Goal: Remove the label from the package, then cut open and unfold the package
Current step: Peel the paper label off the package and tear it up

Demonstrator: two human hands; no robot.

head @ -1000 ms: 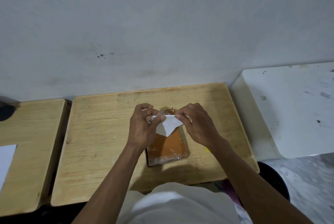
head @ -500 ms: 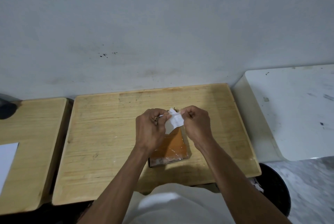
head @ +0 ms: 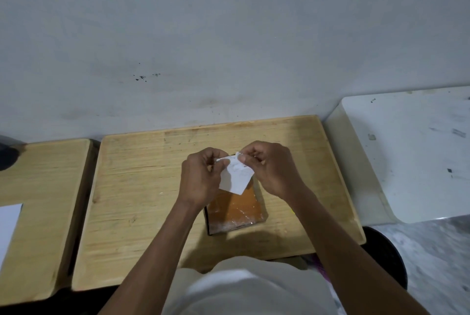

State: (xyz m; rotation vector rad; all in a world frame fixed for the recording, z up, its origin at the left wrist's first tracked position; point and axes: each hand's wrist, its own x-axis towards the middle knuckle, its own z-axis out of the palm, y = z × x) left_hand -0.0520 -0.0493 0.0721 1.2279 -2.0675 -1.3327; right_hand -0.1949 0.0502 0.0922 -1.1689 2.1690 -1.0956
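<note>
- Where my two hands meet above the wooden surface point(head: 142, 187), the white label point(head: 235, 177) hangs between them, its lower corner pointing down over the package.
- Left hand point(head: 201, 177): grip pinched shut on the label's upper left edge.
- Right hand point(head: 272, 169): grip pinched shut on the label's crumpled top right.
- Package point(head: 235, 211): orange-brown, wrapped in clear film, flat on the surface beneath my hands; its far end is hidden by the label and my fingers.
- Second wooden surface point(head: 43, 213): to the left, bearing a white sheet point(head: 9, 225) at the frame edge.
- White surface point(head: 412, 152): to the right, scuffed.
- Grey wall point(head: 229, 35): behind, with dark specks.
</note>
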